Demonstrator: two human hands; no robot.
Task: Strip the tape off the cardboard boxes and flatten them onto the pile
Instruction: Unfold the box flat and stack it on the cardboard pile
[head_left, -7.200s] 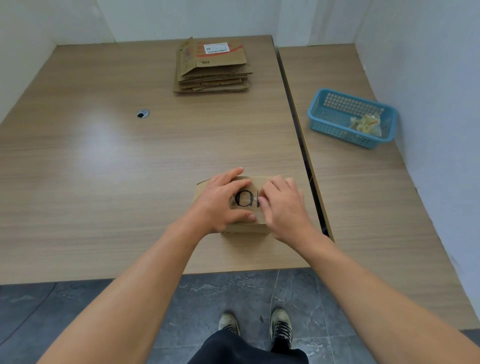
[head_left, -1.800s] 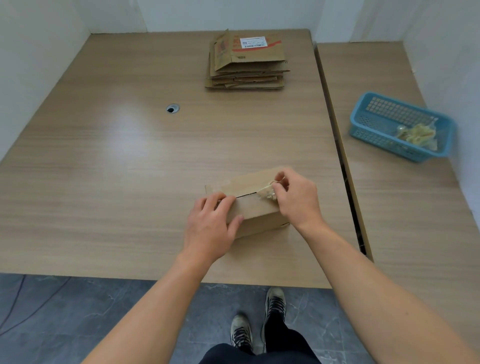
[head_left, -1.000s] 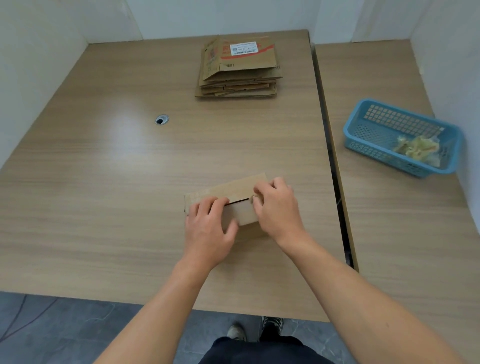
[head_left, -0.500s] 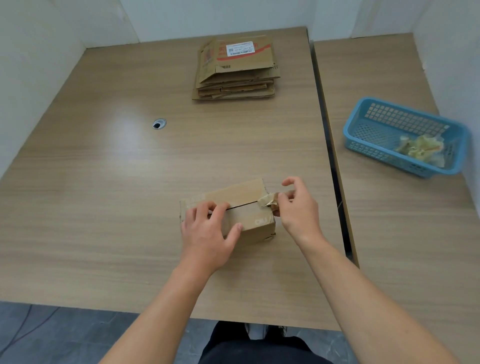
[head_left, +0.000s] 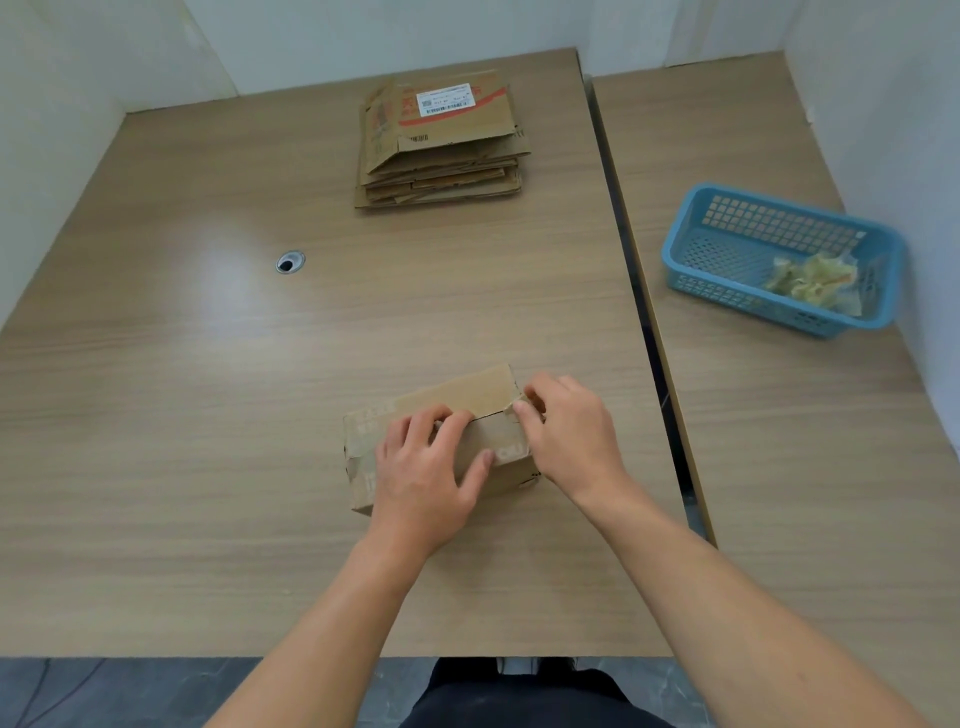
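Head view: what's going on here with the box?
A person is stripping a small cardboard box near the front edge of the table. The left hand grips the box to steady it, while the right hand pinches tape at its top right corner. The box stands whole, not yet flattened. The pile lies at the far side, and a basket on the right holds tape scraps.

— From where do we look?
— We look from head height, forward and steeply down across the wooden table (head_left: 208, 415).
— How near?
— Left hand (head_left: 421, 467) and right hand (head_left: 571, 436) sit close, low centre; the flattened cardboard pile (head_left: 441, 150) lies far, the blue basket (head_left: 727, 297) at right edge.
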